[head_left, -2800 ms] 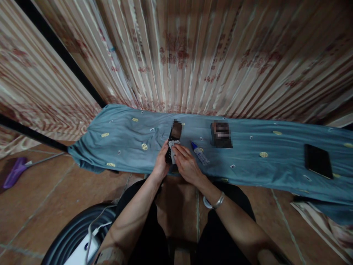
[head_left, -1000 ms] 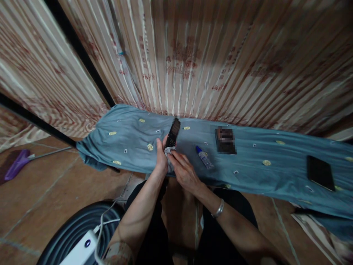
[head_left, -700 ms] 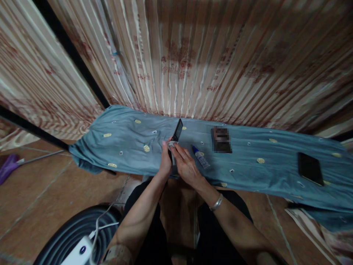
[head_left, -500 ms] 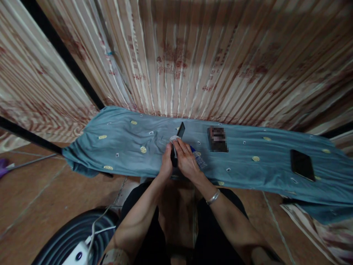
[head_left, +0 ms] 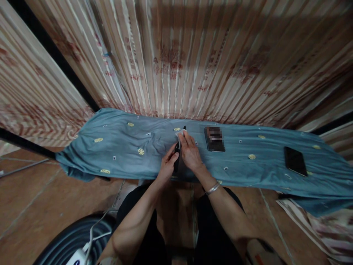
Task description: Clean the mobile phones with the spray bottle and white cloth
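Note:
My left hand (head_left: 168,162) is closed around the black handle of a long, thin knife-like object (head_left: 176,166), which points away from me above the cloth-covered surface. Its far tip shows just past my right fingers. My right hand (head_left: 191,151) presses a small pale wipe or piece of cloth (head_left: 179,136) against the far part of it, fingers together. Most of the blade-like part is hidden by the wipe and fingers. To the right of my right hand lies a dark box-like item (head_left: 211,143), its top blurred out.
A blue patterned cloth (head_left: 132,162) covers the long narrow surface before me. A black phone or tablet (head_left: 295,161) lies at its right. Behind hangs a striped curtain (head_left: 171,62). A white power strip (head_left: 78,256) rests on a black ribbed round thing (head_left: 60,237) at lower left.
My right hand has slid the wipe forward toward the far tip, covering more of it. The blue packet seen beside my right hand is no longer visible. The view has shifted slightly.

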Motion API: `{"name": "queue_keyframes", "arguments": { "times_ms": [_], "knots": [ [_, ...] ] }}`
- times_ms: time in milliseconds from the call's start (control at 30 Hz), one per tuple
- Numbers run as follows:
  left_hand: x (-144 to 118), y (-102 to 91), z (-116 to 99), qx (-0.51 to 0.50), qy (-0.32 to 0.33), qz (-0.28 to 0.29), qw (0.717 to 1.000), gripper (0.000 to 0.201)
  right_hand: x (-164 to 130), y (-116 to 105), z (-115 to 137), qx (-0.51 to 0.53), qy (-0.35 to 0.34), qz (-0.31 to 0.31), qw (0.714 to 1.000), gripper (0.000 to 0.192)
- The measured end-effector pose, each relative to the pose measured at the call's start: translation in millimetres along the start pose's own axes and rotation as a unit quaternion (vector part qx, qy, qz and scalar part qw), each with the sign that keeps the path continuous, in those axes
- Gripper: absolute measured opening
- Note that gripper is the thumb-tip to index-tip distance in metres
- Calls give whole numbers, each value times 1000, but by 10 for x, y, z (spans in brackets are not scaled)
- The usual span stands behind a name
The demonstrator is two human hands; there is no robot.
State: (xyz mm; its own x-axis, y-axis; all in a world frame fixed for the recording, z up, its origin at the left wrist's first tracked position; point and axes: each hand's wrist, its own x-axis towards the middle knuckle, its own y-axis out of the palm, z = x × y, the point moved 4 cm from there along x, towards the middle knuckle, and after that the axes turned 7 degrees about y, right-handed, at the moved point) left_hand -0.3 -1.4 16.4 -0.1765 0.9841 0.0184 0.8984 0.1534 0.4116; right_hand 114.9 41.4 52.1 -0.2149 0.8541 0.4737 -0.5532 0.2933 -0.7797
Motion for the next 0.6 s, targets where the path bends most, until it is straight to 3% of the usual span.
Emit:
{"name": "queue_keyframes", "arguments": {
  "times_ms": [200, 400, 600],
  "knots": [
    [-87, 21, -57, -1, -31, 24, 999, 51, 144, -50, -164, 4, 37, -38, 999, 52],
    [-131, 39, -119, -32, -65, 28, 997, 58, 231, -101, -255, 75, 53, -58, 994, 53],
    [-160, 50, -174, -33, -75, 35, 996, 61, 295, -78, -459, 127, 174, -58, 975, 44]
  ]
}}
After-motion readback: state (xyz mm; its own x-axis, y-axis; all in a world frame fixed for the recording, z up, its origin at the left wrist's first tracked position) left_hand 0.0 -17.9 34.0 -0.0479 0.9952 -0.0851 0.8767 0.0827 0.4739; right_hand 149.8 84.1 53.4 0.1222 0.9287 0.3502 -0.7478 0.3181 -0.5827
